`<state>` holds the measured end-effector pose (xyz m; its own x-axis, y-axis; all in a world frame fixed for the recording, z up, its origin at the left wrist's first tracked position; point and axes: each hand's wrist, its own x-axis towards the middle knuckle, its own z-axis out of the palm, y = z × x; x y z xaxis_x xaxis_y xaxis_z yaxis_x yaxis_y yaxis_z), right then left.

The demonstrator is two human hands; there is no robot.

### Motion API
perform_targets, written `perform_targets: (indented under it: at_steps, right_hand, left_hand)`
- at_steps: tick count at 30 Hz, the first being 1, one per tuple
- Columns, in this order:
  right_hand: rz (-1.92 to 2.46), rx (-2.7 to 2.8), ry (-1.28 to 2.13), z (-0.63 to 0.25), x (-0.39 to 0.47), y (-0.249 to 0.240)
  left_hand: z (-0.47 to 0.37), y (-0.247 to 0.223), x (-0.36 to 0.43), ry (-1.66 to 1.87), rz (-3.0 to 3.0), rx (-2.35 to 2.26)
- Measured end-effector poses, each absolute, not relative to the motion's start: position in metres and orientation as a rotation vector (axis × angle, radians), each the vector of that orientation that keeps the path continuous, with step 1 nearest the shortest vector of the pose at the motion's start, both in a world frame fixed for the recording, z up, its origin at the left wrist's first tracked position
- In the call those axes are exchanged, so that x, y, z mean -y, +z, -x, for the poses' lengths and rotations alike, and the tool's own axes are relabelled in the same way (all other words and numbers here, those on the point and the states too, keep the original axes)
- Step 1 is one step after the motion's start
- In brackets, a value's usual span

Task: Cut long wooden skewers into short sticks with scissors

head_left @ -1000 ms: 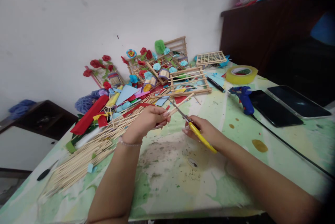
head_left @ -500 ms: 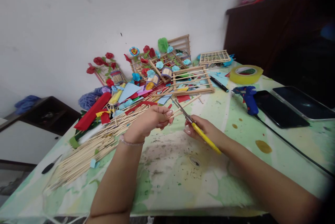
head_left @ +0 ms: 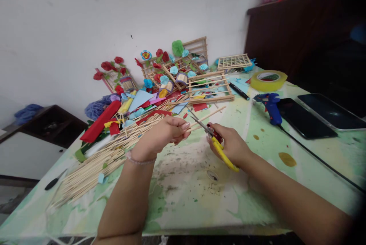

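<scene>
My left hand [head_left: 174, 128] pinches the near ends of a pair of thin wooden sticks [head_left: 212, 113], which point right and away from me. In my right hand [head_left: 225, 138] are yellow-handled scissors [head_left: 225, 156], their blades reaching across the sticks just beyond my left fingertips. Whether the blades touch the sticks I cannot tell. Left of my left wrist lies a big pile of loose sticks [head_left: 85, 176]. Behind my hands a stick frame with crossbars [head_left: 233, 91] rests on scraps of coloured paper.
At the right lie a blue glue gun [head_left: 271, 109] with a black cord, two phones [head_left: 305, 119], a tape roll [head_left: 268, 81] and a black marker [head_left: 239, 91]. Stick frames with paper flowers [head_left: 107, 65] lean against the wall. A red paper roll [head_left: 101, 122] lies at the left.
The scissors' blades have opened wider, and my right hand has turned slightly. The sticks in my left hand now reach a little farther right, spread slightly apart.
</scene>
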<state>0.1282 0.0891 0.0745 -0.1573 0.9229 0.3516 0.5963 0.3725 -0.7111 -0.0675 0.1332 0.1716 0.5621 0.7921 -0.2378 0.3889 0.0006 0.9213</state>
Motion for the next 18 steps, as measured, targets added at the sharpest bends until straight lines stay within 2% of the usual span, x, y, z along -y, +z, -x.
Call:
perform_targets:
  at_steps: [10,18]
  right_hand:
    - [1.245,1.858,0.450,-0.130,-0.087,0.075]
    - [1.220,1.597,1.062,-0.123,-0.098,0.064]
  left_hand:
    - [0.071,0.181,-0.122,0.374,-1.733,-1.006]
    - [0.050,0.171,-0.123,0.452,-2.626,-1.522]
